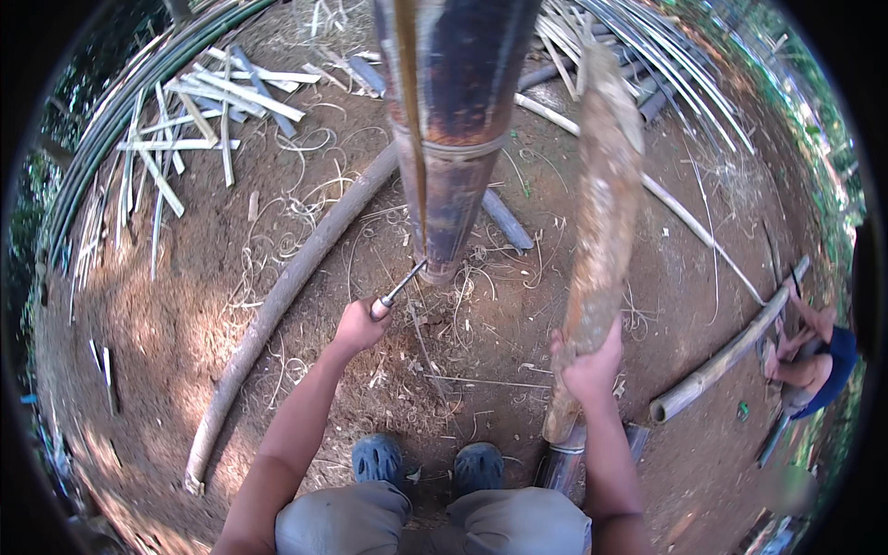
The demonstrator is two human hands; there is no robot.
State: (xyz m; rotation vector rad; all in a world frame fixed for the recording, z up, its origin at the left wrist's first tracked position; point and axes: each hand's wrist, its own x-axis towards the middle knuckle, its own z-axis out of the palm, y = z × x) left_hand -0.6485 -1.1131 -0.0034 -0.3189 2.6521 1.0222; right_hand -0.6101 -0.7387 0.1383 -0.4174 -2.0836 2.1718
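My left hand (361, 326) is closed around the pale handle of a knife-like tool (405, 283). Its narrow metal part slants up to the near end of a thick, dark bamboo pole (453, 157), at a long brown split along the pole's left side. How deep the metal goes cannot be made out. To the right of the pole, my right hand (595, 363) grips a rough wooden club (603, 222). The club stands raised, apart from the bamboo, its upper end slightly blurred.
A long curved log (287, 287) lies left of the pole. Split bamboo strips (213, 102) are heaped at far left, with shavings scattered over the dirt. A co-worker (814, 361) crouches at right, hands at another bamboo pole (731, 347). Cut bamboo (561, 470) lies near my right foot.
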